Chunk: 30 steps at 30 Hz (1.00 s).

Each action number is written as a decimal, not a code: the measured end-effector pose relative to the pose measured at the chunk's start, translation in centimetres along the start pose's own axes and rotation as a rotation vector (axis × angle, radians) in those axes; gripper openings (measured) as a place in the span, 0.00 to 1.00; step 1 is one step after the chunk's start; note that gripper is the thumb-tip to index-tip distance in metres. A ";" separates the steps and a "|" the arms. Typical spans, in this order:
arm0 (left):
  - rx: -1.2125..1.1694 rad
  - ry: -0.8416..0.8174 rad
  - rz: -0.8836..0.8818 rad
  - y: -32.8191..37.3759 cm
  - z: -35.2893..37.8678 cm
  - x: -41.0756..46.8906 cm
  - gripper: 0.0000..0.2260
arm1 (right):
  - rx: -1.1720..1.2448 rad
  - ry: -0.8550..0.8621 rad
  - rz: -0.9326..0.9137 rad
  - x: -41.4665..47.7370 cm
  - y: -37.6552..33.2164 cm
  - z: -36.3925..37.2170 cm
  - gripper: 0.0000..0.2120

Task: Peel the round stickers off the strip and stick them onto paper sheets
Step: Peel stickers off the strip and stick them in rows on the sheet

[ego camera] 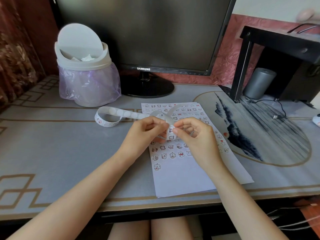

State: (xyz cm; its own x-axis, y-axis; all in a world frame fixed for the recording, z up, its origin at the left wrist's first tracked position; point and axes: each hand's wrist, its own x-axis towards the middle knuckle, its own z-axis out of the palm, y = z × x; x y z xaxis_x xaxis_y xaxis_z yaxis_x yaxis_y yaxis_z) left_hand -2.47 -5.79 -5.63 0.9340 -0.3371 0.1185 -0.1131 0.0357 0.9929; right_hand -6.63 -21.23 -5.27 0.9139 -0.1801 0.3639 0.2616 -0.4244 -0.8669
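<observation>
Covering the tabletop (52, 144) is a grey mat with a tan geometric border and, toward the right, an oval ink-wash landscape. Behind it stands a black flat-screen monitor (138, 32) on a round foot, its screen dark. A brown patterned curtain (13, 49) hangs at the far left, and a crinkled pink wall covering (225, 58) shows behind the monitor. At the right rear sits a black raised shelf (277, 42), with a grey metal cylinder (259, 83) standing beneath it and a thin black cable (277, 108) trailing forward over the mat.

Left of the monitor stands a white round swing-lid bin (83, 63), its lid tilted open. A pale lilac plastic liner (90, 84) drapes down its outside, and crumpled white paper (87, 58) shows inside the mouth.

White paper sheets (181, 175) lie stacked in the middle of the tabletop. The top one is filled with rows of small cartoon stickers (171, 151) over its upper part, and its lower part is bare. A long white backing strip of round stickers (124, 113) curls in a loop on the mat to the left of the sheets and rises to the hands. The left hand (143, 130) pinches the strip between thumb and fingers just above the sheets. The right hand (194, 134) pinches its near end with thumb and forefinger; it may be lifting a sticker's edge, but the fingers hide that spot.
</observation>
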 end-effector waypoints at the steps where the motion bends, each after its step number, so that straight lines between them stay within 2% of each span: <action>1: 0.008 0.000 0.002 -0.1 0.0 0.0 0.06 | 0.001 0.002 0.001 0.0 0.0 0.0 0.07; 9: 0.029 0.007 -0.005 -0.1 -0.1 0.0 0.03 | 0.025 0.001 0.010 0.0 -0.1 0.0 0.08; 16: 0.026 0.010 -0.023 0.0 0.0 0.0 0.06 | 0.015 -0.016 0.014 0.0 0.0 0.1 0.09; 25: 0.022 0.028 -0.081 -0.2 0.0 0.0 0.06 | -0.161 -0.048 -0.067 -0.7 -0.6 -0.3 0.04; 30: 0.025 0.042 -0.113 -0.3 0.0 0.1 0.06 | -0.022 -0.082 0.004 -1.7 -2.0 -1.1 0.04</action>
State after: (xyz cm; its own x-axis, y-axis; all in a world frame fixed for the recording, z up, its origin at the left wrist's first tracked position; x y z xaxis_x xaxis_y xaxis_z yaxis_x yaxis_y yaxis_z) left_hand -2.31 -5.84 -5.91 0.9545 -0.2983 0.0062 -0.0139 -0.0236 0.9996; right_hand -9.04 -21.02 -3.78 0.9373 -0.1089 0.3310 0.2521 -0.4438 -0.8599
